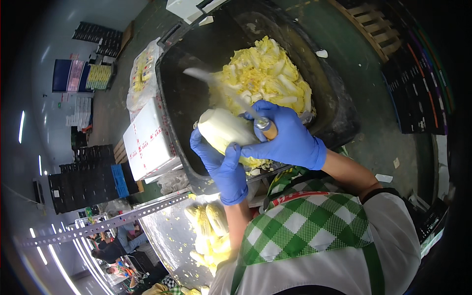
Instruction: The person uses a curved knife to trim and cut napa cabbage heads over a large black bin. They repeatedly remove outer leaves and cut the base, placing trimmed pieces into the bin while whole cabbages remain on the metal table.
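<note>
My gloved left hand (218, 164) grips a pale napa cabbage (222, 130) from its left side and underneath, with the cut base tilted up. My gloved right hand (285, 137) is closed round the wooden-handled knife (267, 129) and presses against the cabbage. The blade (199, 73) is motion-blurred and points up to the left, above the cabbage. Both hands are over a large black bin (179, 98), which holds a pile of yellow-white cabbage leaves (263, 73).
A white foam box (147, 140) stands left of the bin. A metal table (167, 231) holds several cabbages (214, 219) at lower left. A wooden pallet (368, 27) and black crates (413, 88) are on the right. Other people (110, 250) work at the far lower left.
</note>
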